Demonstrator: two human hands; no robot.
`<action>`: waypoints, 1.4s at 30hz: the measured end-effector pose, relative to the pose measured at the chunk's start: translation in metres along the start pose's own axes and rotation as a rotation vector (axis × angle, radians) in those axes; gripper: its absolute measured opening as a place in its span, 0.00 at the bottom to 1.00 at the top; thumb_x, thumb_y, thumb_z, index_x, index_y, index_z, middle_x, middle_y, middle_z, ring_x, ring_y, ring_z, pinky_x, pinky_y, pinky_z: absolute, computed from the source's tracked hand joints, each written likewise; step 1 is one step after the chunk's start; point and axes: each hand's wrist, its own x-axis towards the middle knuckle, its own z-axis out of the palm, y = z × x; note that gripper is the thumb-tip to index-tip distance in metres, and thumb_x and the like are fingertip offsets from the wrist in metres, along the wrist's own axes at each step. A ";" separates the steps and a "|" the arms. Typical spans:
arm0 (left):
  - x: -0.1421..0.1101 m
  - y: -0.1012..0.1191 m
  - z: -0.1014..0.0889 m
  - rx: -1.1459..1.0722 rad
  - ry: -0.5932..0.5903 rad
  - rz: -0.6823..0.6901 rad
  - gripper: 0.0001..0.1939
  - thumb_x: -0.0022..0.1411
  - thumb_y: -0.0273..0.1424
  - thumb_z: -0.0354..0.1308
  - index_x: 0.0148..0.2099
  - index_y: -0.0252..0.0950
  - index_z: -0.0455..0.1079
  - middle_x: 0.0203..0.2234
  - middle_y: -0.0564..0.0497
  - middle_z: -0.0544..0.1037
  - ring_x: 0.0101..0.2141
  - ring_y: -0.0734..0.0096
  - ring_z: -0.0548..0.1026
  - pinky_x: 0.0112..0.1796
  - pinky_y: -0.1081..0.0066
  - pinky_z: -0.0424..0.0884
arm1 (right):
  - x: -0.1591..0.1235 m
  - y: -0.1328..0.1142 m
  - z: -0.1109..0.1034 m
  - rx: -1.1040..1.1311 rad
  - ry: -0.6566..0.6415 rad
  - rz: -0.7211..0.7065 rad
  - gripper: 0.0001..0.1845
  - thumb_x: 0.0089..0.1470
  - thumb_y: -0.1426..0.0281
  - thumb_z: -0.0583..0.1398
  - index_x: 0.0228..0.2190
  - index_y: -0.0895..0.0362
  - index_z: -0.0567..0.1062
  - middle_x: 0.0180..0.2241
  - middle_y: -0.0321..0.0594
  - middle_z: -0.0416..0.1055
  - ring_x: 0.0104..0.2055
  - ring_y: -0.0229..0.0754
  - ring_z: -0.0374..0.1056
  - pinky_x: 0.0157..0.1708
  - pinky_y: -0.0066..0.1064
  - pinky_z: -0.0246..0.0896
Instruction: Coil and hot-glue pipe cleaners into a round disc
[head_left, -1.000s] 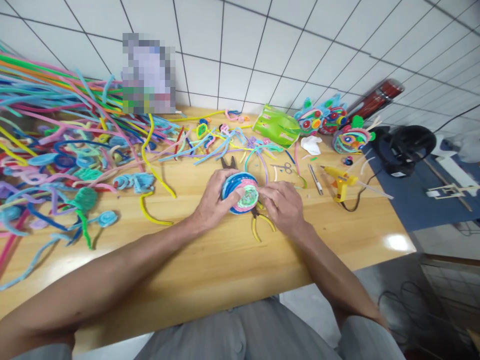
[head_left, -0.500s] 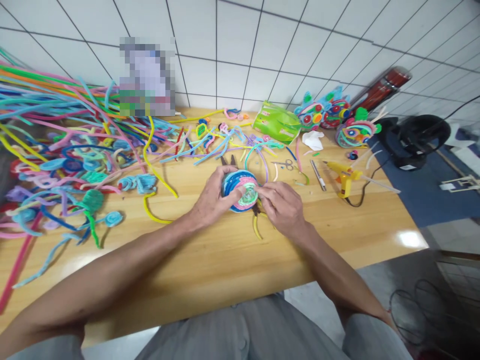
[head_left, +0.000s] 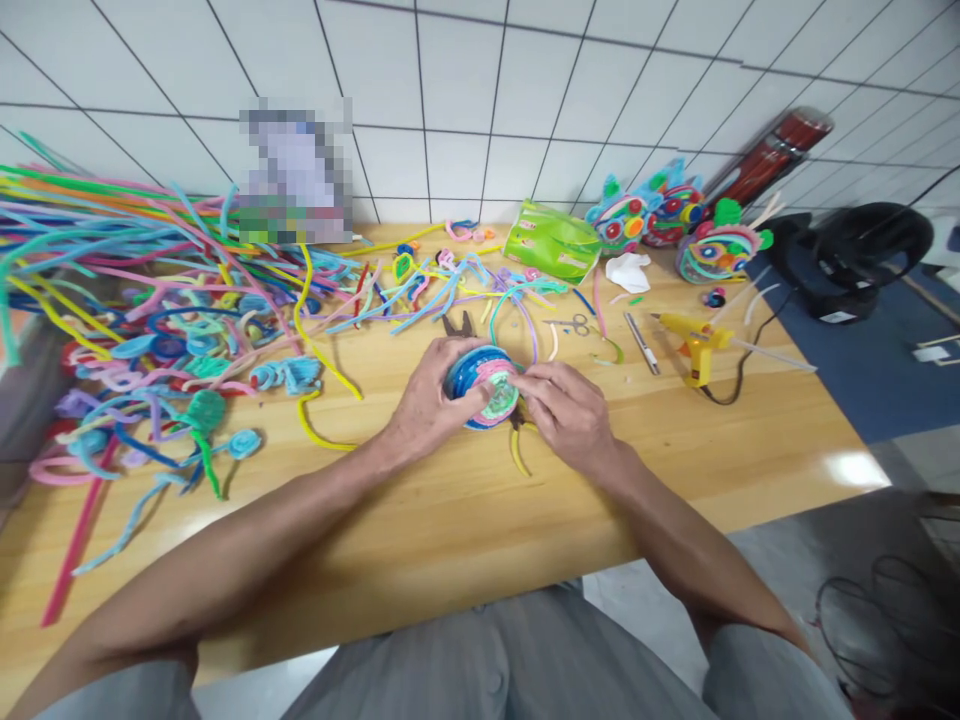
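the left hand (head_left: 429, 395) hides the nine o'clock rim of the coiled round piece (head_left: 501, 393). whether the right hand (head_left: 574, 415) grips anything at the three o'clock rim is too small to tell. the piece hides whether dark tips (head_left: 451, 328) at eleven join a yellow handle (head_left: 516, 452) at five. coarse pixels mask an item (head_left: 298, 172) between ten and eleven. fuzzy stems (head_left: 75, 205) run off the left edge.

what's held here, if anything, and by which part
Left hand: the multicoloured pipe-cleaner coil, by its left side, thumb on its face. Right hand: fingertips at the coil's right edge; any hold cannot be told.
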 end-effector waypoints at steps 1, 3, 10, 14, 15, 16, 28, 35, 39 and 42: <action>-0.002 0.000 0.001 0.003 0.010 -0.003 0.24 0.68 0.40 0.65 0.63 0.41 0.75 0.57 0.43 0.79 0.60 0.52 0.77 0.64 0.52 0.75 | 0.000 0.000 0.000 0.005 -0.002 0.007 0.23 0.67 0.80 0.60 0.56 0.49 0.84 0.41 0.42 0.83 0.42 0.44 0.80 0.46 0.36 0.79; -0.005 0.000 0.004 0.017 0.022 -0.009 0.26 0.68 0.40 0.65 0.66 0.43 0.73 0.59 0.44 0.78 0.62 0.52 0.75 0.65 0.51 0.74 | -0.001 0.002 0.000 0.017 -0.007 0.026 0.22 0.68 0.80 0.60 0.55 0.48 0.84 0.42 0.43 0.83 0.43 0.44 0.80 0.46 0.37 0.79; -0.006 0.003 0.002 0.008 -0.013 0.022 0.24 0.68 0.39 0.65 0.63 0.41 0.71 0.58 0.42 0.75 0.61 0.53 0.75 0.64 0.52 0.73 | -0.001 0.002 -0.003 0.038 -0.043 0.037 0.19 0.70 0.78 0.59 0.52 0.49 0.85 0.42 0.43 0.82 0.43 0.43 0.79 0.46 0.35 0.78; -0.005 0.005 -0.001 -0.073 -0.075 -0.062 0.25 0.68 0.42 0.66 0.61 0.40 0.66 0.55 0.44 0.77 0.52 0.57 0.79 0.56 0.56 0.78 | 0.000 0.001 -0.004 0.053 -0.037 0.029 0.19 0.71 0.78 0.58 0.52 0.49 0.85 0.44 0.43 0.81 0.43 0.41 0.79 0.43 0.32 0.77; -0.005 0.006 -0.001 -0.085 -0.081 -0.080 0.25 0.67 0.42 0.66 0.61 0.40 0.66 0.53 0.45 0.78 0.50 0.58 0.80 0.54 0.57 0.79 | -0.001 0.001 -0.004 0.066 -0.026 0.028 0.19 0.72 0.78 0.58 0.52 0.50 0.84 0.44 0.44 0.81 0.43 0.40 0.79 0.43 0.32 0.77; -0.005 0.006 -0.001 -0.091 -0.080 -0.089 0.25 0.67 0.42 0.66 0.61 0.40 0.65 0.52 0.45 0.78 0.49 0.59 0.80 0.53 0.58 0.79 | -0.001 0.001 -0.003 0.082 -0.014 0.035 0.18 0.72 0.78 0.58 0.52 0.50 0.84 0.43 0.44 0.81 0.43 0.40 0.79 0.43 0.32 0.78; -0.010 0.005 0.003 -0.020 -0.034 0.039 0.24 0.70 0.40 0.63 0.65 0.43 0.67 0.60 0.42 0.75 0.62 0.52 0.75 0.65 0.49 0.73 | -0.003 -0.001 -0.002 0.119 0.009 0.105 0.17 0.69 0.78 0.62 0.52 0.50 0.84 0.45 0.43 0.84 0.47 0.44 0.82 0.49 0.36 0.81; -0.011 0.006 0.002 -0.035 -0.059 0.048 0.24 0.70 0.38 0.62 0.66 0.43 0.65 0.62 0.41 0.73 0.65 0.51 0.72 0.68 0.48 0.70 | -0.003 -0.003 -0.003 0.110 -0.003 0.094 0.17 0.69 0.78 0.61 0.52 0.51 0.83 0.44 0.43 0.83 0.47 0.44 0.82 0.49 0.36 0.81; -0.011 0.005 0.001 -0.106 -0.102 -0.025 0.26 0.68 0.38 0.64 0.65 0.42 0.64 0.65 0.40 0.73 0.65 0.52 0.73 0.67 0.49 0.71 | -0.004 -0.003 -0.002 0.118 0.006 0.080 0.17 0.69 0.79 0.62 0.52 0.51 0.83 0.44 0.43 0.83 0.47 0.44 0.82 0.49 0.35 0.81; -0.011 0.006 0.001 -0.148 -0.109 -0.080 0.27 0.68 0.38 0.64 0.65 0.42 0.64 0.63 0.42 0.75 0.61 0.54 0.77 0.63 0.52 0.75 | -0.004 -0.002 -0.001 0.144 -0.005 0.098 0.19 0.69 0.79 0.62 0.53 0.49 0.84 0.45 0.42 0.83 0.47 0.44 0.81 0.49 0.36 0.81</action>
